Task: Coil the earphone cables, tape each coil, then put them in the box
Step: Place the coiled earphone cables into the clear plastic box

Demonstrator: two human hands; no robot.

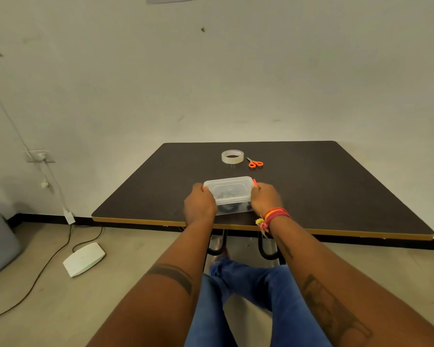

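A clear plastic box (229, 191) with its lid on and orange side clips stands near the front edge of the dark table (323, 186). Dark cable shapes show dimly through its wall. My left hand (199, 202) grips the box's left end, fingers curled over the clip. My right hand (266, 197) grips the right end the same way. A roll of clear tape (232, 156) lies flat further back, with small orange-handled scissors (254, 163) just right of it.
The table stands against a pale wall. On the floor to the left lie a white flat device (83, 259) and a dark cord (43, 271) running up to a wall socket (39, 156). My legs in blue jeans (248, 296) sit under the table's front edge.
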